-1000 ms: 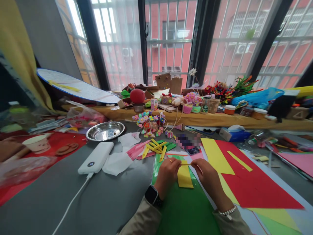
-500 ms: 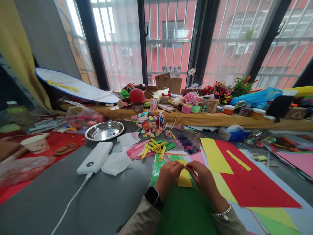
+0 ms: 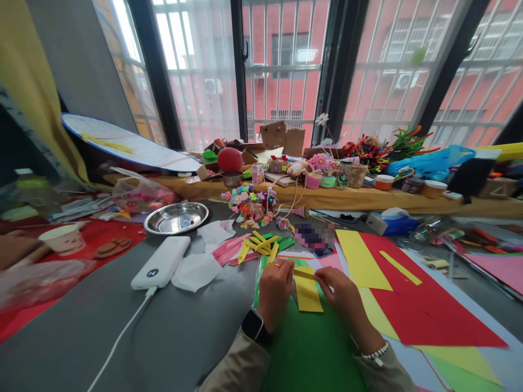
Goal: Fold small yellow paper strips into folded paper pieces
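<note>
Between my two hands a narrow yellow paper strip (image 3: 304, 274) is stretched sideways. My left hand (image 3: 276, 291) pinches its left end, and my right hand (image 3: 340, 291) pinches the right end between thumb and fingers. Just below the strip lies a yellow paper rectangle (image 3: 309, 296) on a green sheet (image 3: 314, 354). Beyond my left hand sit several folded yellow paper strips (image 3: 261, 244), with green strips (image 3: 286, 242) and pink strips (image 3: 229, 249) beside them.
To the right, red paper (image 3: 433, 305) carries a yellow sheet (image 3: 363, 261) and one loose strip (image 3: 400, 267). A white power bank (image 3: 161, 264) with its cable and a metal plate (image 3: 177, 219) are on the left. Another person's hand (image 3: 20, 247) is at the far left.
My hands have moved apart, the left one leftward, and the yellow strip between them now shows. More of the yellow rectangle beneath is uncovered.
</note>
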### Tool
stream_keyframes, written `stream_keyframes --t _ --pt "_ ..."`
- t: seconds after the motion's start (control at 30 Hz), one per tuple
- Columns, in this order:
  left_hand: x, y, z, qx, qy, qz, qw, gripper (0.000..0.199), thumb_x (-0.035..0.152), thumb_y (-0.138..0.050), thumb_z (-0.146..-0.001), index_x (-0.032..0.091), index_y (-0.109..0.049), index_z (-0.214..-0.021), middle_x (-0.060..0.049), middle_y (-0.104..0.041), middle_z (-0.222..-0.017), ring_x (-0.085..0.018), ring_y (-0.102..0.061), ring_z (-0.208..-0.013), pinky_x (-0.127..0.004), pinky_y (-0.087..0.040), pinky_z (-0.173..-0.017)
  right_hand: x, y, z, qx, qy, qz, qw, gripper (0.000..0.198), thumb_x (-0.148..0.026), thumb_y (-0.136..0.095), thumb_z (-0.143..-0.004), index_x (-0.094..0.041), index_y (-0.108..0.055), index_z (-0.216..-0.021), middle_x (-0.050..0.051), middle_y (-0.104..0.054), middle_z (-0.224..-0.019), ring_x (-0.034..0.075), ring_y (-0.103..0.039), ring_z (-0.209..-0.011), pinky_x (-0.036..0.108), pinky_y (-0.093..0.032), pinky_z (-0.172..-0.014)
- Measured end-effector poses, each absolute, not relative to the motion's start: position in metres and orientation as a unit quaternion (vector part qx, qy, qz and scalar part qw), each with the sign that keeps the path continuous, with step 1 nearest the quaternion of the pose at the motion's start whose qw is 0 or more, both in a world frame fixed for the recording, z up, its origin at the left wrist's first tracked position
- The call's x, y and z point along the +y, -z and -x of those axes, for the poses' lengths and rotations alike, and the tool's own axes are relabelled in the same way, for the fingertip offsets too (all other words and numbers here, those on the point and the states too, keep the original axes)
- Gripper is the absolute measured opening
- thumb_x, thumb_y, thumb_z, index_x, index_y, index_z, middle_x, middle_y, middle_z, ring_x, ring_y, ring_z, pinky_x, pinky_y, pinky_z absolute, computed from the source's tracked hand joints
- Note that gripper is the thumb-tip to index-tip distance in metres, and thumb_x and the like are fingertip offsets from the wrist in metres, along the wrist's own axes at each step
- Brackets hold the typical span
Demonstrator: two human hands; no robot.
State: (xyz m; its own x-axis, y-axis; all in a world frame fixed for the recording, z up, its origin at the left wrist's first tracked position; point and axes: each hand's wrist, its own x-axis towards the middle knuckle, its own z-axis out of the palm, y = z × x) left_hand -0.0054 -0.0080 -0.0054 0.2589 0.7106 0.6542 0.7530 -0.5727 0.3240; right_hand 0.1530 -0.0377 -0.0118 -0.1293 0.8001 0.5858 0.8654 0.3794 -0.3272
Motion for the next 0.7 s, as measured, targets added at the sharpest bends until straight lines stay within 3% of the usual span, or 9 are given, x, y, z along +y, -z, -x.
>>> stream_keyframes --t 0.17,0.7 --pt "-0.011 0.007 0.0 -0.365 0.35 0.863 0.001 0.014 0.02 -0.042 -0.077 0.019 -0.055 -0.08 -0.002 -0.06 -0.073 -0.014 -0.053 -0.069 -0.023 -0.04 -0.061 -0.037 0.012 -0.147 -0.773 0.048 0.523 0.355 0.017 -0.021 -0.038 -0.079 -0.018 -0.054 -0.075 0.004 -0.058 -0.071 0.016 -0.053 -0.07 0.026 -0.04 -0.062" --pt "-0.011 0.005 0.001 -0.437 0.337 0.833 0.044 0.013 0.018 -0.041 -0.076 0.018 -0.054 -0.073 -0.002 -0.058 -0.066 -0.014 -0.052 -0.062 -0.024 -0.036 -0.056 -0.04 0.011 -0.159 -0.68 0.064 0.625 0.379 0.016 -0.023 -0.04 -0.077 -0.019 -0.056 -0.078 0.002 -0.062 -0.075 0.016 -0.056 -0.069 0.025 -0.042 -0.06"
